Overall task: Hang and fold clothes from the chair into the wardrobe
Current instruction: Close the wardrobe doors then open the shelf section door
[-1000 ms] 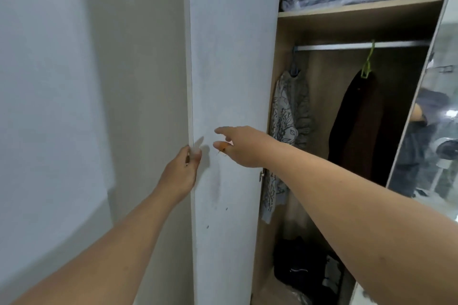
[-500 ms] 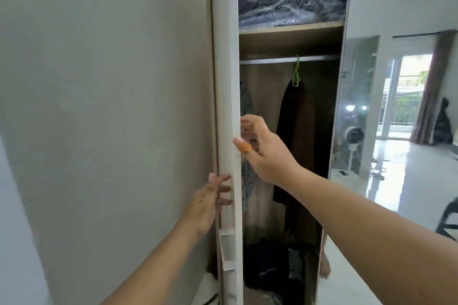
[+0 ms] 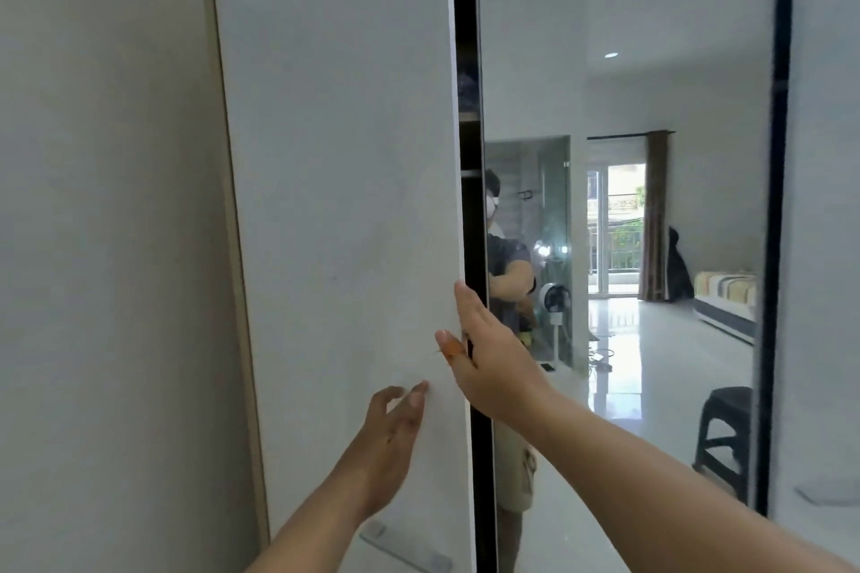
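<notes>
At the white wardrobe door (image 3: 344, 200) | right hand (image 3: 488, 363) flat on its right edge, fingers straight | left hand (image 3: 391, 433) fingertips touching its face, holding nothing | mirror door (image 3: 628, 61) right of the gap

arms: bare, sleeveless in view | right hand (image 3: 493, 358): orange thumb wrap

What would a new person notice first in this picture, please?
First, the tall white wardrobe door fills the middle, almost closed, with only a dark gap at its right edge. Low at that edge are both hands: the right hand lies straight along the edge, and the left hand touches the door face with its fingertips. To the right, the mirror door reflects a bright room with a black stool.
</notes>
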